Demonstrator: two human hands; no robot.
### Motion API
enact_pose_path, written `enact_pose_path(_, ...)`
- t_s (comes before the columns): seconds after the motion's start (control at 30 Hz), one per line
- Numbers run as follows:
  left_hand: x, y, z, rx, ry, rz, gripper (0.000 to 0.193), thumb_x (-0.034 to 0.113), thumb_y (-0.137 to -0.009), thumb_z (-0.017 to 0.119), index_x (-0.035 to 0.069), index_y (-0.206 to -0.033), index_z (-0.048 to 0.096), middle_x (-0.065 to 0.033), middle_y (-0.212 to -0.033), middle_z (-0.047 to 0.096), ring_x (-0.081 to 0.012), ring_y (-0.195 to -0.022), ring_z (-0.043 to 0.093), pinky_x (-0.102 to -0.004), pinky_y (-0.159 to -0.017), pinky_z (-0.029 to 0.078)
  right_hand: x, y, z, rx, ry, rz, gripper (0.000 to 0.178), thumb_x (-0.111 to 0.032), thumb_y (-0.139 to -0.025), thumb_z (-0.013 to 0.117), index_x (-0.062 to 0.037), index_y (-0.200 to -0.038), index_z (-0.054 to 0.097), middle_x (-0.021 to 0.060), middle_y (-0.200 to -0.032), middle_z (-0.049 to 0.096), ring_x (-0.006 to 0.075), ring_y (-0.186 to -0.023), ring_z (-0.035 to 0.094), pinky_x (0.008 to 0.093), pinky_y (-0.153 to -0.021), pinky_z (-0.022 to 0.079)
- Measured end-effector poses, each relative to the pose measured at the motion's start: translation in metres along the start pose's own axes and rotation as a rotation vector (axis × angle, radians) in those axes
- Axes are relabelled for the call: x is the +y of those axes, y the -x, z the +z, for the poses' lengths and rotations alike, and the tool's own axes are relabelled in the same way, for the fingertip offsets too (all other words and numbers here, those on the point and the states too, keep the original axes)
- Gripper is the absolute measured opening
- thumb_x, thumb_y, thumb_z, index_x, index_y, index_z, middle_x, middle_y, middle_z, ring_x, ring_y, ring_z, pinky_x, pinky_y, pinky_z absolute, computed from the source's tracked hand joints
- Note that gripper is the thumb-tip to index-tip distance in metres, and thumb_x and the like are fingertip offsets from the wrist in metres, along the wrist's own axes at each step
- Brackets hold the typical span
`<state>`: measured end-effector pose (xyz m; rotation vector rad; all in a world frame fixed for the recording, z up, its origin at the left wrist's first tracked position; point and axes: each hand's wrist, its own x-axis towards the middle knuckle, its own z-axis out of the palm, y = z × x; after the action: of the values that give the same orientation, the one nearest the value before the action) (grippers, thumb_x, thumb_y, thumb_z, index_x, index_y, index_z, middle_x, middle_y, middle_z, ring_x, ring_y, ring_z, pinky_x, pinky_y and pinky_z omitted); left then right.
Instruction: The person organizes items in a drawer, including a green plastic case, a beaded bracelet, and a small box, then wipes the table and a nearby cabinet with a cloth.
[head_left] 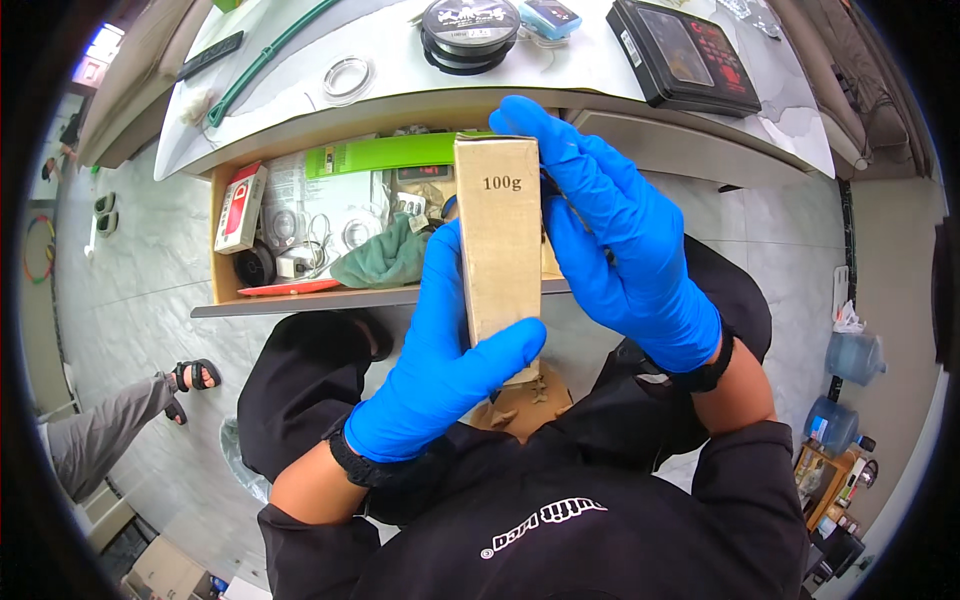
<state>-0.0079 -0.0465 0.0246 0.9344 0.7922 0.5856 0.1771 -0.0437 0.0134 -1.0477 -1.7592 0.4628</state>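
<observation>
I hold a tall, narrow tan cardboard box (497, 235) upright in front of my chest. My left hand (435, 365), in a blue glove, grips its lower part, thumb across the front and fingers behind. My right hand (620, 245), also in a blue glove, wraps the box's right side, with fingertips curled over its top edge. The box's far side is hidden.
An open wooden drawer (225, 245) under the white table (400, 105) holds a red-and-white packet, a green cloth, a green box and small parts. On the table lie a black line spool (468, 25), a black case (685, 55) and a green cord. Another person's leg (110, 425) is at left.
</observation>
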Motion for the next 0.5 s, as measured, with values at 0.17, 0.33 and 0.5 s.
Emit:
enact_pose_path(0.17,0.000,0.000,-0.004,0.004,0.011,0.034,0.081,0.026,-0.078,0.070,0.006,-0.143,0.026,-0.0125,-0.122,0.050,-0.0211,-0.104,0.054,-0.0348,-0.089,0.046,-0.007,0.000,-0.001,-0.005,-0.375,0.290,0.045,0.005,-0.095,0.040,0.0002,-0.140,0.042,0.0157,-0.140,0.047,0.0252,-0.123,0.053,0.0346,-0.103,0.043)
enact_pose_path(0.33,0.004,-0.001,-0.009,-0.027,0.083,0.055,0.071,0.015,-0.084,0.065,0.006,-0.143,0.026,-0.0097,-0.120,0.051,-0.0179,-0.108,0.053,-0.0326,-0.091,0.046,-0.010,-0.009,-0.010,0.078,-0.925,0.699,0.047,-0.001,-0.093,0.041,0.0056,-0.140,0.038,0.0193,-0.142,0.043,0.0261,-0.128,0.047,0.0355,-0.108,0.039)
enact_pose_path(0.5,-0.017,-0.022,-0.019,0.136,0.360,0.064,0.045,0.025,-0.087,0.064,0.005,-0.122,0.045,-0.0088,-0.100,0.058,-0.0161,-0.080,0.059,-0.0294,-0.070,0.051,0.000,-0.017,-0.014,0.217,-1.567,0.703,0.060,-0.013,-0.088,0.045,0.0134,-0.140,0.028,0.0248,-0.146,0.034,0.0352,-0.137,0.034,0.0397,-0.117,0.024)
